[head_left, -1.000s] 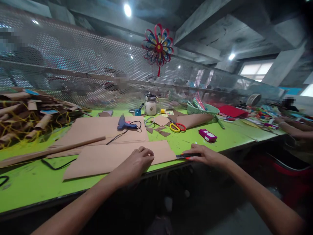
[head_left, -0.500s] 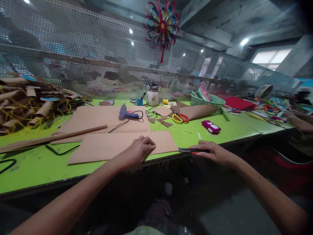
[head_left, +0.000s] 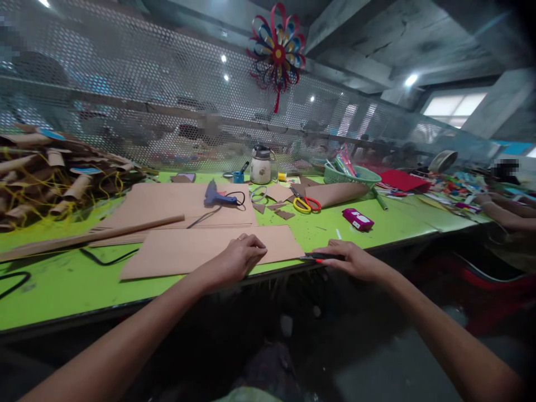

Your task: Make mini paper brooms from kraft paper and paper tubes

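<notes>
Your green table (head_left: 71, 290) runs across the view at a slant, its near edge close to your hands. The brown sheet (head_left: 176, 251) lies flat along that edge, in front of a stack (head_left: 151, 201) of similar brown sheets. Your left hand (head_left: 242, 258) rests on the sheet with its fingers bent; whether they pinch the paper or only press it, you cannot tell from here. Your right hand (head_left: 349, 261) is closed around a black and red cutter (head_left: 333, 257), whose blade points at the sheet's near right corner.

On the stack lies a blue glue gun (head_left: 221, 198), with a brown strip (head_left: 104, 236) slanting across the stack's near left part. Beyond your hands are scissors (head_left: 307, 205), a bottle (head_left: 261, 167), a green basket (head_left: 355, 177) and a purple box (head_left: 358, 219). A heap (head_left: 77, 187) of brown tubes and yellow string fills the left end.

A perforated screen (head_left: 167, 100) stands behind the table, a paper flower (head_left: 278, 54) hanging before it. Overhead are concrete beams (head_left: 355, 42); at right, a bright window (head_left: 454, 106) and another person's arm (head_left: 506, 215).
</notes>
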A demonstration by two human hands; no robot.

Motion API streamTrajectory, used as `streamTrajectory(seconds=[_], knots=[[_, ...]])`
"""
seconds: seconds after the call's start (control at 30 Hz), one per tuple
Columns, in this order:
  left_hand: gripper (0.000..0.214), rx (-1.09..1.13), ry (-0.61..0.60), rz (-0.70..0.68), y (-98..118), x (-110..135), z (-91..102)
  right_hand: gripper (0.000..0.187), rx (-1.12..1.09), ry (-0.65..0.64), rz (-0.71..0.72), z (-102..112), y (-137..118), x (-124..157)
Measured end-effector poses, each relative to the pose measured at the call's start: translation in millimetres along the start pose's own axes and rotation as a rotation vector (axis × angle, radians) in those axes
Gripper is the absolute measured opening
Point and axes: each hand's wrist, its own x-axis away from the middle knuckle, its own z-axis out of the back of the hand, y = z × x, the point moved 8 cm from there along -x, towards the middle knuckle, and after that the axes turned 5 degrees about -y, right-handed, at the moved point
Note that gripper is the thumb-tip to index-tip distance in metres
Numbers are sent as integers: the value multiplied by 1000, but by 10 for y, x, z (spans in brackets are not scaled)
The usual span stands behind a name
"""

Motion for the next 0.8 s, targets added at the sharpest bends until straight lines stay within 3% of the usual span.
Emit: streamTrajectory(seconds=[0.27, 0.57, 0.8], knots=[[38, 1, 19, -12, -14, 14, -2, 39, 16, 5, -64, -29, -30, 246], [36, 18, 52, -35, -25, 14, -12, 41, 63, 5, -18, -182, -342, -107], [32, 29, 78, -44, -20, 5, 0, 40, 43, 22, -27, -223, -428, -87]])
